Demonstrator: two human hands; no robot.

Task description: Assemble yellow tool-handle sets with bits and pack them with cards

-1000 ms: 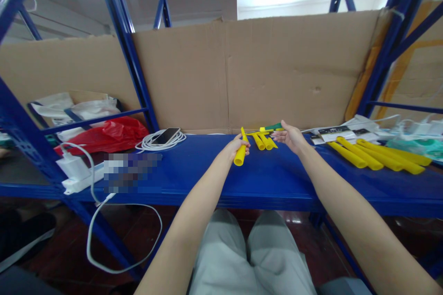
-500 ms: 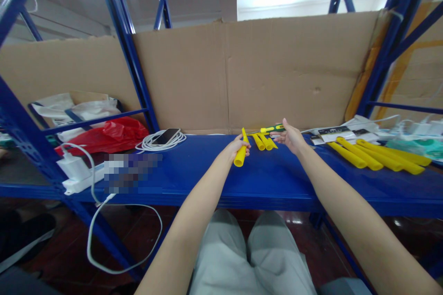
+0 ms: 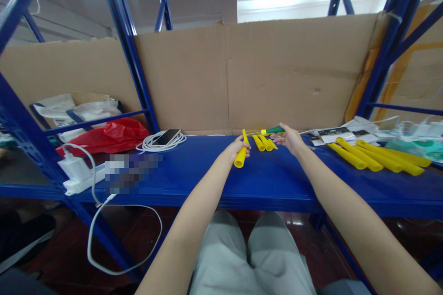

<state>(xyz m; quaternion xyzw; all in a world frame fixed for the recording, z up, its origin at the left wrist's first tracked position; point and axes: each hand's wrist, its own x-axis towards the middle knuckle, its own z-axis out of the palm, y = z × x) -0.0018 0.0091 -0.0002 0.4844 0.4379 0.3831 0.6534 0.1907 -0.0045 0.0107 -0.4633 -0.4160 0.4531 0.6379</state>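
My left hand [image 3: 239, 148] is closed around a yellow tube [image 3: 240, 160], its round open end toward me and its narrow end pointing away. In my right hand [image 3: 288, 138] is a screwdriver [image 3: 272, 131] with a green and yellow handle, held between the fingers. Its thin shaft points left and reaches the upper part of the yellow tube; whether the tip touches it is too small to tell. Just right of my left hand, several short yellow tubes [image 3: 266, 144] lie on the blue shelf [image 3: 194, 170], below the screwdriver.
Several longer yellow tubes [image 3: 375, 156] lie at the right, near papers [image 3: 335, 134]. Cardboard [image 3: 277, 69] backs the shelf. To the left are a phone [image 3: 168, 137] on a coiled white cable [image 3: 145, 146], a red bag [image 3: 110, 134] and a power strip [image 3: 83, 182].
The screwdriver has turned in my right fingers, its handle now showing mostly green. My right fingers have shifted slightly. The left hand and its yellow tube stay nearly still.
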